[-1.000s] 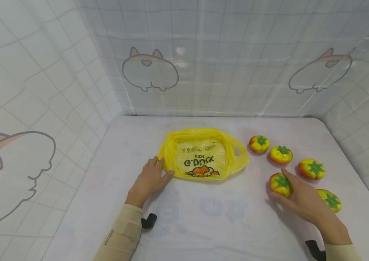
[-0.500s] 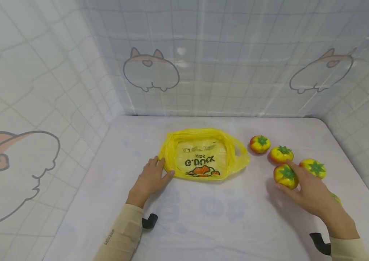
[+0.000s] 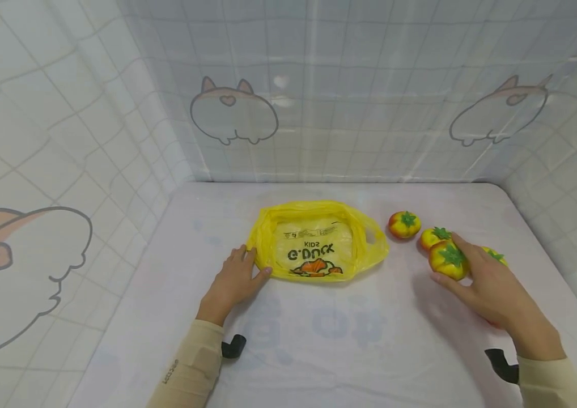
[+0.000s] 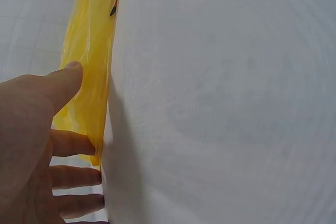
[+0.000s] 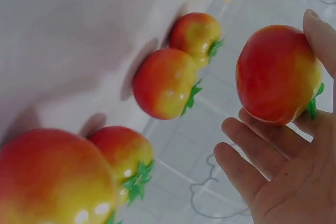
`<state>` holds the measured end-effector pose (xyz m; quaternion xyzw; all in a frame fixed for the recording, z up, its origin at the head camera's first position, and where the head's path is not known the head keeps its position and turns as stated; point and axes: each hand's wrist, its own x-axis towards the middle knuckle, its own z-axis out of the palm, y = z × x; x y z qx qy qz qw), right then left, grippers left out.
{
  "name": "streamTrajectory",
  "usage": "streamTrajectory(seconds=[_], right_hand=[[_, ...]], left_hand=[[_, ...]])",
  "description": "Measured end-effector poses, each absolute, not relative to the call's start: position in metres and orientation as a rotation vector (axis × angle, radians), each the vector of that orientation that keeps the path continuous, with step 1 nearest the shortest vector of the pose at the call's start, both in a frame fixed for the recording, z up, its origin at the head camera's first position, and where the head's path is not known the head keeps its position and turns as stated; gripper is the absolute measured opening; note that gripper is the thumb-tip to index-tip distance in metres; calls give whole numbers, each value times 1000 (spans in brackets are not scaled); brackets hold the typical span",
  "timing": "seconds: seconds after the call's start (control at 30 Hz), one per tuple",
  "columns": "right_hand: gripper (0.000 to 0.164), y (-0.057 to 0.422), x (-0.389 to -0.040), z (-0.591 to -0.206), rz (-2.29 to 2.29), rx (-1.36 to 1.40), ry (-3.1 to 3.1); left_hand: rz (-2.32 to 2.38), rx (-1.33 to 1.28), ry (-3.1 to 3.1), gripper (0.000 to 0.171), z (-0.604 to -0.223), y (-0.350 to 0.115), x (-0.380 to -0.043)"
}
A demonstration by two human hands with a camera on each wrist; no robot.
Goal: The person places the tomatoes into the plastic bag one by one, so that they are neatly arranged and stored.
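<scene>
A yellow plastic bag with G.Duck print lies flat on the table, its mouth spread. My left hand rests at the bag's left edge, fingers fairly straight. In the left wrist view, the thumb and index finger touch the yellow plastic. Between thumb and fingers, my right hand holds a red-yellow toy tomato with a green star-shaped top, lifted off the table. The right wrist view shows this tomato's red underside.
Other toy tomatoes sit on the right: one near the bag's handle, one just behind the held one, and one partly hidden by the hand. Another is almost covered by the right hand. Tile-print sheets wall the back and sides.
My right hand has lifted the toy tomato up from the table and moved it slightly away from me, toward the other tomatoes. My left hand and the bag have not moved.
</scene>
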<state>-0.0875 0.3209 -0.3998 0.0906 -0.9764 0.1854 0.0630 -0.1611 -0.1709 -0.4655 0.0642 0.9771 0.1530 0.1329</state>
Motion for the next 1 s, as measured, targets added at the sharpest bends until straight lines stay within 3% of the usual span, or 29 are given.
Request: streamTrajectory(seconds=[1.0], right_hand=[[96,285,-110,-373,437,298,-2884]], left_hand=[[427,219,2846,86,-471,-174,-163]])
